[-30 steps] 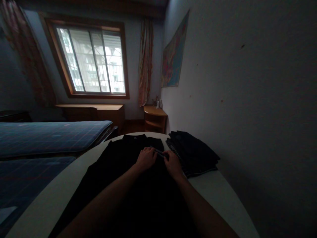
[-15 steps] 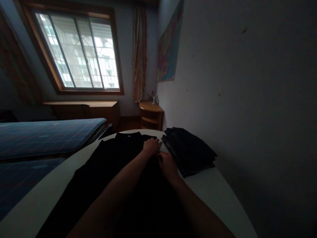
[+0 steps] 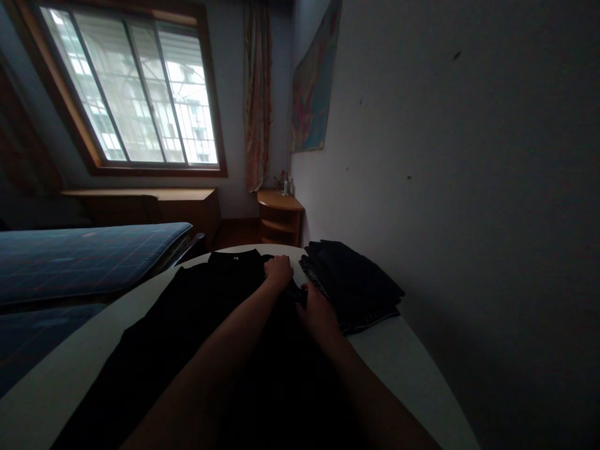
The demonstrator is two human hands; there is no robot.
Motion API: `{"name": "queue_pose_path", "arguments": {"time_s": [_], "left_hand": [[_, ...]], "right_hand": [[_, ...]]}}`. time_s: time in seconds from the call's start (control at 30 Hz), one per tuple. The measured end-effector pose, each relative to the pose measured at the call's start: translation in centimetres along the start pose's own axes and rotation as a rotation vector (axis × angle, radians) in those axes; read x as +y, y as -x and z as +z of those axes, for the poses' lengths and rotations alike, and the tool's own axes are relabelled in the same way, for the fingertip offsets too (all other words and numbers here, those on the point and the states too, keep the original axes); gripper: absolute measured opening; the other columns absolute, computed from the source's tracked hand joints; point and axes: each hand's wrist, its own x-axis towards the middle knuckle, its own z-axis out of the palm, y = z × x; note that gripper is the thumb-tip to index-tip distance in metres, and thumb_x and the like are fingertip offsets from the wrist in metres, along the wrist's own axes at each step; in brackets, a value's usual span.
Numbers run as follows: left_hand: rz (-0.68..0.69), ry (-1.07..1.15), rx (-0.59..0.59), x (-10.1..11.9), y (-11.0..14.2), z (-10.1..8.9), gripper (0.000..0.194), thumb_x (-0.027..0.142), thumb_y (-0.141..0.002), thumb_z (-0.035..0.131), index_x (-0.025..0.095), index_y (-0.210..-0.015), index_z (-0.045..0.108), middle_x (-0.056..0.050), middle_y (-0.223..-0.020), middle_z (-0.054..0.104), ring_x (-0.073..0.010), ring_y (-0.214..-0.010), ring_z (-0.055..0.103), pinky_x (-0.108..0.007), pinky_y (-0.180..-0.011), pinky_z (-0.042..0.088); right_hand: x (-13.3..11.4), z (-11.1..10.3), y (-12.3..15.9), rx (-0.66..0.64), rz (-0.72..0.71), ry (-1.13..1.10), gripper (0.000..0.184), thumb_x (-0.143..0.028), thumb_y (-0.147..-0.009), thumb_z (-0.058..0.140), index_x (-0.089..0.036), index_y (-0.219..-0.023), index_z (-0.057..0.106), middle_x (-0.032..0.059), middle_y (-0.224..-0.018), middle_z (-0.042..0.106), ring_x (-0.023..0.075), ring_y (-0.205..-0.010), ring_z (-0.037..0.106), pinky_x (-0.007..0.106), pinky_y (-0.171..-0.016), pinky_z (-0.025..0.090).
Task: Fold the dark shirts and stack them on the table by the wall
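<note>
A black shirt [image 3: 187, 312] lies spread over the pale round table [image 3: 398, 369], its collar toward the far edge. Near the shirt's right shoulder, my left hand [image 3: 279, 271] is closed on the fabric. My right hand [image 3: 319, 309] grips the same side a little nearer to me, with thumb and fingers pinching the dark cloth. Just right of my hands sits a stack of folded dark clothes [image 3: 351, 281]. My forearms cross over the shirt, and its lower part is lost in shadow.
A bare wall [image 3: 445, 219] runs along the right of the table. To the left is a blue checked mattress [image 3: 84, 256]. A wooden desk [image 3: 187, 195] stands under the window, and a small corner shelf [image 3: 280, 201] is at the back.
My left hand has closed more tightly on the cloth, and fabric now stretches between my two hands. The view has turned slightly to the right.
</note>
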Motion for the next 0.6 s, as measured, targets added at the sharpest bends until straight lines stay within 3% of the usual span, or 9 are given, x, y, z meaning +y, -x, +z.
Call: {"name": "queue_pose_path", "arguments": {"time_s": [0.17, 0.3, 0.43, 0.6], "left_hand": [[-0.093, 0.160, -0.028, -2.0, -0.9, -0.6, 0.034, 0.034, -0.083, 0.059, 0.013, -0.107, 0.071, -0.022, -0.114, 0.070, -0.0336, -0.110, 0.065, -0.037, -0.084, 0.051], [-0.096, 0.318, -0.066, -3.7, -1.5, -0.8, 0.027, 0.038, -0.088, 0.059, 0.016, -0.096, 0.072, -0.015, -0.104, 0.073, -0.0261, -0.103, 0.068, -0.031, -0.082, 0.050], [-0.099, 0.462, -0.118, -5.6, -2.0, -0.9, 0.031, 0.042, -0.096, 0.056, 0.013, -0.101, 0.066, -0.007, -0.098, 0.070, -0.0184, -0.088, 0.067, -0.036, -0.080, 0.055], [-0.173, 0.573, -0.155, -8.3, -1.8, -0.8, 0.029, 0.037, -0.096, 0.058, 0.014, -0.112, 0.062, -0.006, -0.106, 0.066, -0.0176, -0.087, 0.065, -0.036, -0.076, 0.057]], "right_hand": [[0.7, -2.3, 0.4, -0.241, 0.094, 0.188, 0.033, -0.024, -0.086, 0.060, -0.017, -0.117, 0.058, 0.0166, -0.111, 0.071, 0.0292, -0.100, 0.068, 0.035, -0.077, 0.047], [0.3, -3.8, 1.1, -0.280, 0.023, 0.154, 0.024, -0.028, -0.086, 0.061, -0.018, -0.107, 0.063, 0.0139, -0.105, 0.072, 0.0273, -0.097, 0.068, 0.032, -0.074, 0.045], [-2.1, -4.6, 2.6, -0.253, -0.060, -0.060, 0.036, -0.027, -0.085, 0.061, -0.018, -0.120, 0.059, 0.0086, -0.095, 0.072, 0.0224, -0.089, 0.068, 0.029, -0.073, 0.044], [-4.8, -4.5, 5.8, -0.362, -0.209, -0.237, 0.065, -0.017, -0.078, 0.063, -0.017, -0.140, 0.044, 0.0049, -0.095, 0.071, 0.0180, -0.084, 0.066, 0.025, -0.073, 0.045]]}}
